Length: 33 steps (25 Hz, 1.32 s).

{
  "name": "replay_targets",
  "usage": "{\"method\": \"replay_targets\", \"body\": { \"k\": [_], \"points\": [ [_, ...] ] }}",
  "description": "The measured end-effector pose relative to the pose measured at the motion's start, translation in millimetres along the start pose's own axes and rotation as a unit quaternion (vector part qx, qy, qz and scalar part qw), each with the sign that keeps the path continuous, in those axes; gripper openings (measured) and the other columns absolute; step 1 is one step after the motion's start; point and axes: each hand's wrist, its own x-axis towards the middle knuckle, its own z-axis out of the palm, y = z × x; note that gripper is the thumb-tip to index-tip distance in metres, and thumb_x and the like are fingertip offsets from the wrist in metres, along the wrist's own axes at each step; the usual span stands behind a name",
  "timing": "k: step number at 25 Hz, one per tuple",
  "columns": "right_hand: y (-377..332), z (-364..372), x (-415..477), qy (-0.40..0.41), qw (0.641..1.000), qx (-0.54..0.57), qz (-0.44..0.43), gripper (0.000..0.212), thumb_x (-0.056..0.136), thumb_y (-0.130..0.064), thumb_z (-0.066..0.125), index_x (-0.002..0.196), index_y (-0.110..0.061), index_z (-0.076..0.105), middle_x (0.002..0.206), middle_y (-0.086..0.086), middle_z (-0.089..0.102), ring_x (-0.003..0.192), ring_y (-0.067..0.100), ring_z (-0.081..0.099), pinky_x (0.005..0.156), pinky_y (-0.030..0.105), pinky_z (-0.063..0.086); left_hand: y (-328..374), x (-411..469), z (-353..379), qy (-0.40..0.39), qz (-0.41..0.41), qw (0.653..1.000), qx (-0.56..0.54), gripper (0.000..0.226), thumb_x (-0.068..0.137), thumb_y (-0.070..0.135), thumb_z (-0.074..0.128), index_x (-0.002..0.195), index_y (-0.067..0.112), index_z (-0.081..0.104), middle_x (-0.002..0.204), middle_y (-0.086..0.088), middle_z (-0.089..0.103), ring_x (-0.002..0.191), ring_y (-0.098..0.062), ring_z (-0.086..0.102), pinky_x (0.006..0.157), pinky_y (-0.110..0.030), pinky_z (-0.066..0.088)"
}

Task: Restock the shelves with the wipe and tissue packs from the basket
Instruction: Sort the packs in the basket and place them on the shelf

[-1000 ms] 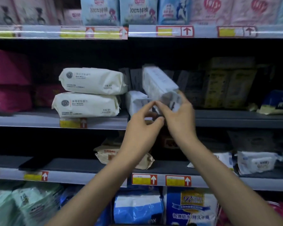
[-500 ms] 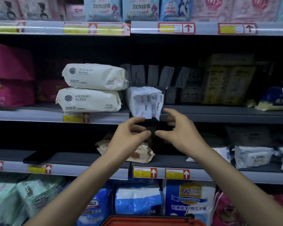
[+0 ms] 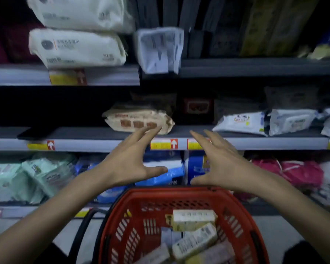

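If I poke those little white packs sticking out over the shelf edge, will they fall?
Maybe. The small white packs stand upright and stick out past the shelf edge, so a nudge could tip them off. Their wrappers look thin and crinkly, so they are probably soft and light, maybe slippery.

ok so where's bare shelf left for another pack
Middle shelf: a bare gap between the beige pack and the white wipe pack, and more bare board left of the beige pack, up to a dark flat thing. Upper shelf: only a front strip right of the small white packs. Crowded: the stacked cream packs and the middle shelf's right end.
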Motion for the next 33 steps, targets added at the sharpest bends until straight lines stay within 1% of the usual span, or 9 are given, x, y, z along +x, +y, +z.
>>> {"method": "replay_targets", "body": {
  "k": [5, 7, 11, 16, 21, 23, 27, 30, 33],
  "points": [
    [29, 89, -12, -0.136, 0.988, -0.074, 0.025, 0.141, 0.073, -0.065, 0.083, 0.161, -0.035, -0.023, 0.169, 0.011, -0.029, 0.156, 0.034, -0.028, 0.128, 0.055, -0.004, -23, -25, 83, -0.133, -0.019, 0.985, 0.104, 0.117, 0.071, 0.091, 0.053, 0.161, 0.047, -0.008, 0.173, 0.006, -0.001, 0.159, -0.021, 0.010, 0.126, -0.050, 0.023],
    [39, 126, -15, -0.198, 0.976, -0.082, 0.032, 0.139, 0.073, -0.062, 0.085, 0.163, -0.033, -0.018, 0.170, 0.013, -0.024, 0.157, 0.037, -0.023, 0.128, 0.056, 0.000, -30, -34, 118, -0.171, -0.020, 0.979, 0.111, 0.119, 0.064, 0.094, 0.045, 0.162, 0.046, -0.002, 0.171, 0.003, 0.010, 0.156, -0.025, 0.021, 0.121, -0.052, 0.032],
    [49, 186, -19, -0.307, 0.946, -0.101, 0.028, 0.130, 0.078, -0.051, 0.085, 0.165, -0.029, -0.008, 0.172, 0.014, -0.013, 0.159, 0.039, -0.012, 0.127, 0.055, 0.007, -49, -48, 192, -0.282, -0.032, 0.951, 0.119, 0.112, 0.072, 0.085, 0.061, 0.162, 0.042, 0.010, 0.164, 0.003, 0.026, 0.149, -0.028, 0.032, 0.115, -0.051, 0.038],
    [48, 236, -19, -0.339, 0.932, -0.117, -0.059, 0.112, 0.088, -0.029, 0.079, 0.166, -0.030, -0.001, 0.172, 0.013, -0.001, 0.159, 0.037, 0.004, 0.126, 0.050, 0.015, -78, -44, 261, -0.400, -0.075, 0.908, 0.101, 0.100, 0.079, 0.083, 0.058, 0.161, 0.043, 0.016, 0.167, -0.002, 0.029, 0.150, -0.035, 0.033, 0.116, -0.051, 0.035],
    [51, 264, -21, -0.355, 0.916, -0.157, -0.098, 0.104, 0.094, -0.012, 0.070, 0.166, -0.027, -0.003, 0.172, 0.014, -0.002, 0.159, 0.040, -0.002, 0.127, 0.054, 0.013, -96, -29, 324, -0.358, -0.181, 0.914, -0.062, 0.058, 0.097, 0.053, 0.060, 0.150, 0.031, 0.050, 0.143, -0.005, 0.062, 0.129, -0.026, 0.059, 0.095, -0.026, 0.045],
    [52, 268, -18, -0.352, 0.915, -0.169, -0.100, 0.102, 0.092, -0.013, 0.070, 0.166, -0.023, 0.000, 0.169, 0.016, 0.006, 0.157, 0.041, 0.005, 0.125, 0.054, 0.017, -97, -17, 348, -0.335, -0.304, 0.872, -0.189, 0.041, 0.104, 0.039, 0.054, 0.137, 0.017, 0.062, 0.138, -0.010, 0.064, 0.123, -0.029, 0.060, 0.100, -0.034, 0.046],
    [51, 269, -14, -0.338, 0.918, -0.178, -0.104, 0.099, 0.091, -0.014, 0.069, 0.165, -0.021, 0.004, 0.166, 0.017, 0.014, 0.153, 0.039, 0.015, 0.123, 0.051, 0.023, -110, 5, 377, -0.241, -0.480, 0.777, -0.328, 0.042, 0.102, 0.033, 0.056, 0.129, 0.002, 0.065, 0.124, -0.017, 0.069, 0.103, -0.029, 0.065, 0.083, -0.036, 0.051],
    [49, 270, -15, -0.337, 0.918, -0.178, -0.112, 0.099, 0.091, -0.014, 0.069, 0.165, -0.020, 0.003, 0.165, 0.017, 0.015, 0.153, 0.038, 0.016, 0.123, 0.049, 0.023, -115, 10, 390, -0.268, -0.478, 0.781, -0.300, 0.046, 0.093, 0.034, 0.073, 0.127, 0.003, 0.067, 0.113, -0.004, 0.067, 0.107, -0.029, 0.067, 0.084, -0.034, 0.051],
    [49, 271, -16, -0.338, 0.917, -0.178, -0.114, 0.099, 0.091, -0.014, 0.069, 0.165, -0.020, 0.004, 0.164, 0.016, 0.016, 0.152, 0.038, 0.016, 0.124, 0.048, 0.021, -113, 10, 407, -0.300, -0.454, 0.787, -0.290, 0.049, 0.086, 0.031, 0.082, 0.129, 0.010, 0.068, 0.125, 0.000, 0.068, 0.122, -0.027, 0.065, 0.096, -0.033, 0.052]
  ]
}}
